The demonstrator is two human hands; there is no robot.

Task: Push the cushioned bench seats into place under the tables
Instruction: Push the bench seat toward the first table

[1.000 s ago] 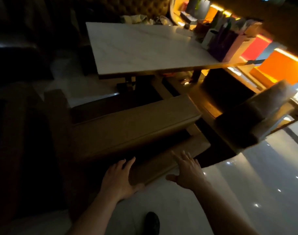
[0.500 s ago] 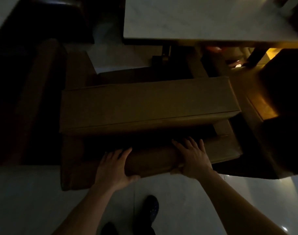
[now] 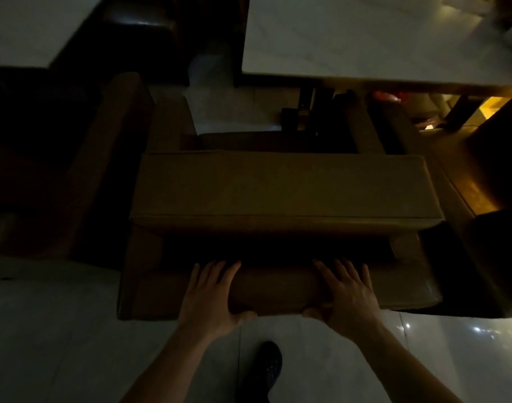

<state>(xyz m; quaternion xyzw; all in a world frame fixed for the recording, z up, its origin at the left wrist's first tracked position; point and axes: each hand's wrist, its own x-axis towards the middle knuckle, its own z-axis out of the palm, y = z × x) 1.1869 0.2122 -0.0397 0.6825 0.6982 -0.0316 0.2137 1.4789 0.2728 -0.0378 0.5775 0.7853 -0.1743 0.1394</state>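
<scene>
Both arms are stretched forward and down. The left hand (image 3: 211,295) and the right hand (image 3: 346,292) are laid flat, fingers spread, over the near padded backrest (image 3: 278,289) of the cushioned bench (image 3: 284,187), thumbs hooked under its near edge; it is gripped loosely by both. The bench stands short of the white table (image 3: 365,39), whose dark pedestal (image 3: 310,112) is seen beyond the bench. A dark shoe (image 3: 268,365) rests on the glossy floor (image 3: 60,344) before the bench.
</scene>
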